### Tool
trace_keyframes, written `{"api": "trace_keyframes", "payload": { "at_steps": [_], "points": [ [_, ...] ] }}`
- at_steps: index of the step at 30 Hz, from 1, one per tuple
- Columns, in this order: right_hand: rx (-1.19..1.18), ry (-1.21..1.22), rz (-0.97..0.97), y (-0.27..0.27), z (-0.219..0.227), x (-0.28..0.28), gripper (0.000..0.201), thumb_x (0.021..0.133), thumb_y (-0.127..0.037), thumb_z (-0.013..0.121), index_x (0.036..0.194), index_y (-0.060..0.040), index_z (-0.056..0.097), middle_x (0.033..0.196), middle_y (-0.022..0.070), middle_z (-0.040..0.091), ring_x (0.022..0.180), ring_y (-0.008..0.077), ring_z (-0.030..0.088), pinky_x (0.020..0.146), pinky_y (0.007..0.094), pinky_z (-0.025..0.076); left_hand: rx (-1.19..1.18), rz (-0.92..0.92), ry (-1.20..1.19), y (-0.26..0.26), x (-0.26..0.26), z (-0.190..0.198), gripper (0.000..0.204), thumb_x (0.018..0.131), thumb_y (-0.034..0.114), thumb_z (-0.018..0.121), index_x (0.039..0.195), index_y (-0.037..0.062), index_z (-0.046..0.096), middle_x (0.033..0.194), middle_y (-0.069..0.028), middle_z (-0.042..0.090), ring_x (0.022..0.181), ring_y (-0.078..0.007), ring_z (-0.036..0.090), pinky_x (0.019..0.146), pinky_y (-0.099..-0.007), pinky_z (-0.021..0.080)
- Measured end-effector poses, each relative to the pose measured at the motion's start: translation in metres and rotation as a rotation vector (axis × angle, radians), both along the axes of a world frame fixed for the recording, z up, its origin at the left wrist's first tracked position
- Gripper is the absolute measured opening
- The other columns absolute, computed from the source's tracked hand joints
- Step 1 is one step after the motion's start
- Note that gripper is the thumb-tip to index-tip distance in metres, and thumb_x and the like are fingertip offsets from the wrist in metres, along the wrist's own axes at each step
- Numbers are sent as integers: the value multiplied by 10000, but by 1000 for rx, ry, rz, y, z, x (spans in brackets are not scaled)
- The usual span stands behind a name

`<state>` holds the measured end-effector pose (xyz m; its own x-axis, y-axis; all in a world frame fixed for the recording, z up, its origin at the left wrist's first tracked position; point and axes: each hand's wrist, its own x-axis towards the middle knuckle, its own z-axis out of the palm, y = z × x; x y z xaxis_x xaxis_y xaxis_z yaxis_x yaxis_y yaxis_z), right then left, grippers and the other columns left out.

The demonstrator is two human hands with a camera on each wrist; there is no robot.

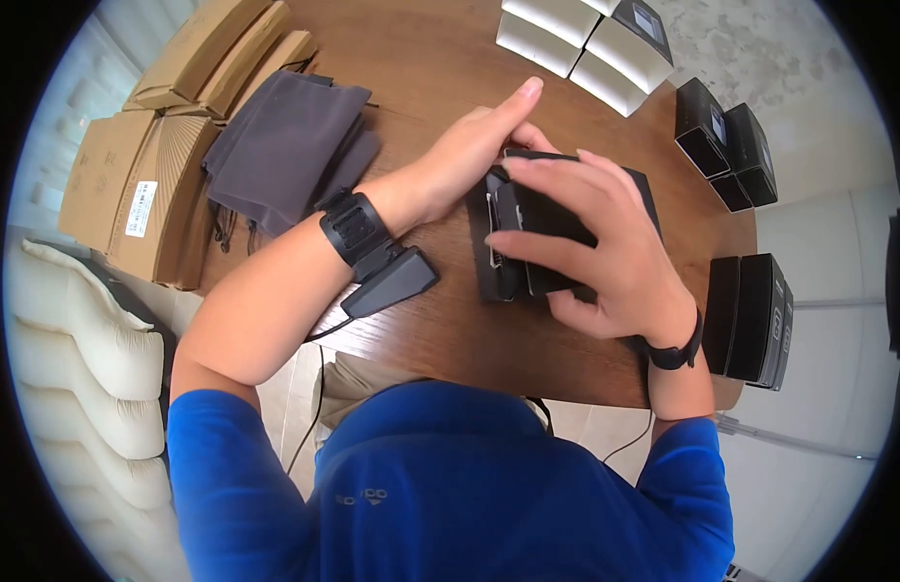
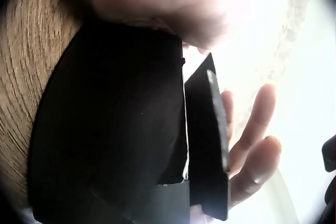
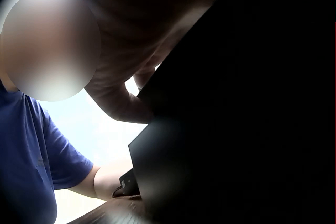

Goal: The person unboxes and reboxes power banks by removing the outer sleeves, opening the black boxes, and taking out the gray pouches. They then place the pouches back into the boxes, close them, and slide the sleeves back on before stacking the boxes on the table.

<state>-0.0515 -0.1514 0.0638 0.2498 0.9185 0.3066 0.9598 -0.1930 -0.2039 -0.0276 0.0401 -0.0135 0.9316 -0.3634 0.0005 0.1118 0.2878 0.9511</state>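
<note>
A black cardboard box (image 1: 562, 215) lies on the table in front of the person, a raised flap (image 2: 207, 145) showing at its end in the left wrist view. The left hand (image 1: 469, 160) rests against the far side of the box, thumb stretched out; its other fingers are partly hidden behind the box. Over the top spreads the right hand (image 1: 615, 238), long fingers reaching across to the flap end and thumb low at the near side. In the right wrist view, its fingers (image 3: 123, 106) touch the box's dark edge.
Brown cartons (image 1: 130, 184) and dark grey cloth pouches (image 1: 285, 145) are at the left of the wooden table (image 1: 421, 335). White open boxes (image 1: 547, 39) stand at the back, several black boxes (image 1: 751, 310) along the right edge. A cable hangs from the left wrist device (image 1: 392, 281).
</note>
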Motion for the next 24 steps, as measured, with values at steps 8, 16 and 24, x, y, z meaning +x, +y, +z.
{"api": "trace_keyframes", "payload": {
  "at_steps": [8, 16, 24],
  "points": [
    [33, 63, 20, 1, -15, 5, 385, 546, -95, 661, 928, -137, 666, 1221, 85, 568, 1146, 310, 508, 941, 449, 428, 28, 43, -22, -4, 4, -1, 745, 973, 600, 271, 995, -25, 676, 938, -86, 675, 891, -143, 601, 862, -264, 461],
    [33, 85, 29, -1, -20, 8, 371, 563, -108, 677, 931, -149, 658, 1200, 77, 569, 1161, 311, 497, 951, 463, 425, 102, 55, -90, -3, 4, -3, 719, 983, 572, 282, 976, -24, 685, 915, -81, 673, 874, -132, 590, 868, -253, 449],
    [47, 115, 45, -2, -22, 8, 356, 587, -89, 686, 938, -139, 659, 1200, 89, 568, 1147, 323, 511, 957, 458, 432, 82, 58, -98, -6, 3, -3, 694, 983, 560, 309, 968, -21, 690, 879, -68, 667, 848, -113, 590, 830, -231, 455]
  ]
}}
